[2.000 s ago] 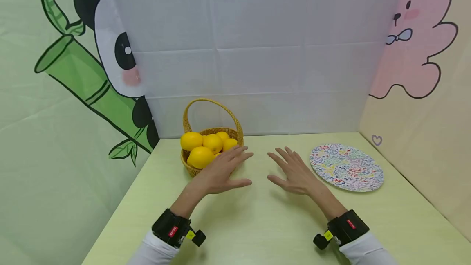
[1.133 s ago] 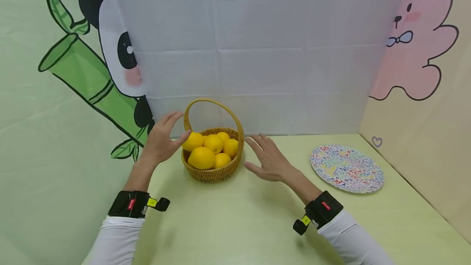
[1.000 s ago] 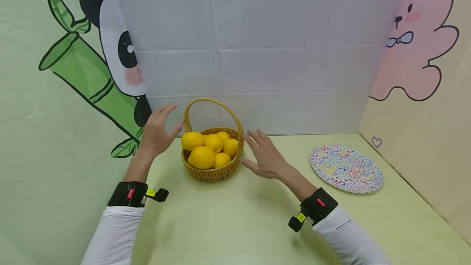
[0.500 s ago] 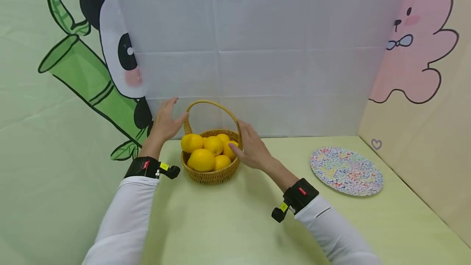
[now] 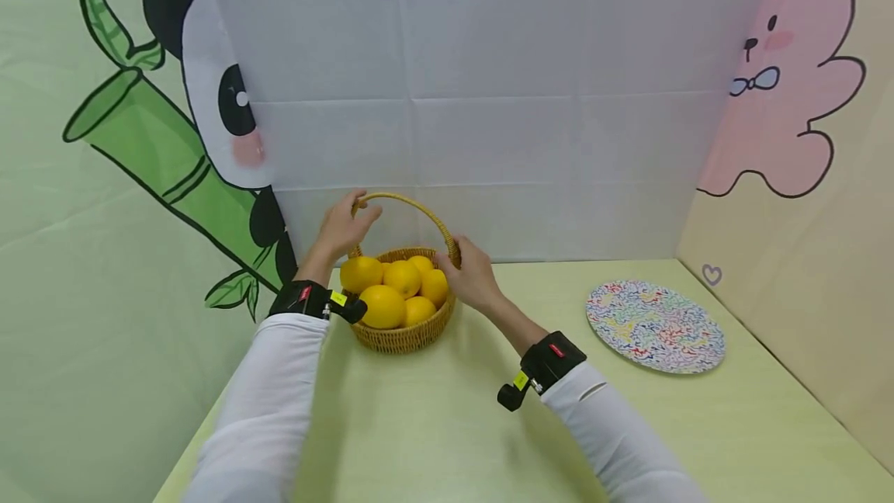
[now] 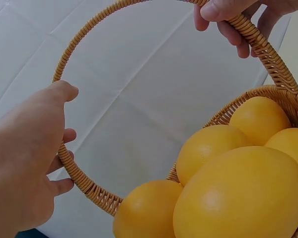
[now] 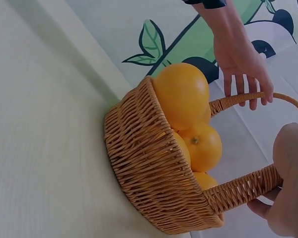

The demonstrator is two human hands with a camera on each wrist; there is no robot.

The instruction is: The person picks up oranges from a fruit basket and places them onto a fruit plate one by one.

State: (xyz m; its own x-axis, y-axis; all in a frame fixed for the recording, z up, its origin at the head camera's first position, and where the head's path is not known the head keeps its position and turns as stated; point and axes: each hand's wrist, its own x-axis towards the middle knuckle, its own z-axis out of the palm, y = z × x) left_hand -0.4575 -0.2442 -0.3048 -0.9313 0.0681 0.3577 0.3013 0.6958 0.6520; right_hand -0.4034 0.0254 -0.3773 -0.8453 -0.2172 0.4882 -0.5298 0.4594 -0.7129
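Note:
A woven wicker basket [image 5: 403,340] with a tall arched handle stands on the table near the back wall. It holds several round yellow-orange fruits [image 5: 383,307], smooth and close together. My left hand [image 5: 344,227] grips the handle's left side, fingers curled behind it and thumb in front, as the left wrist view shows. On the other side, my right hand [image 5: 472,274] holds the lower part of the handle [image 7: 243,189]. The right palm hides part of the handle in the right wrist view. Both hands are above the fruits.
A round plate [image 5: 656,327] with a multicoloured speckled pattern lies to the right on the pale table [image 5: 433,425]. Behind the basket rises a white backdrop [image 5: 503,138]. A green side wall with a panda drawing [image 5: 230,111] is close on the left.
Both hands came from open, apart positions to the basket. The left went out to the left, then in to the handle; the right moved left. Both now hold the handle; the basket stays in place.

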